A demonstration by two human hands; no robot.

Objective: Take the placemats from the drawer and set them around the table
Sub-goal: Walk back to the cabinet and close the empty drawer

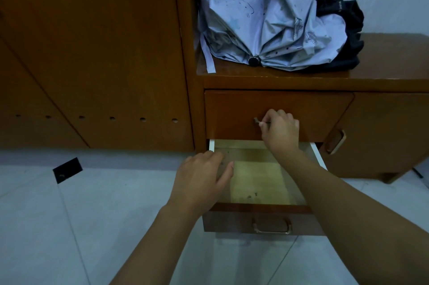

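Head view is showing the right hand [281,130] curling its fingers round the closed upper drawer's handle [257,120], directly above the open lower drawer [262,215]. Left hand [202,178] is resting relaxed, holding nothing, on that drawer's left edge. No placemats showing.

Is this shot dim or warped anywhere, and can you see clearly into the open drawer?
Head view: dim, bluish light; wide-angle bending curves the cabinet edges. The open lower drawer is readable, its pale bottom showing only dark specks. Mild glare on the floor tiles; both hands reasonably sharp.
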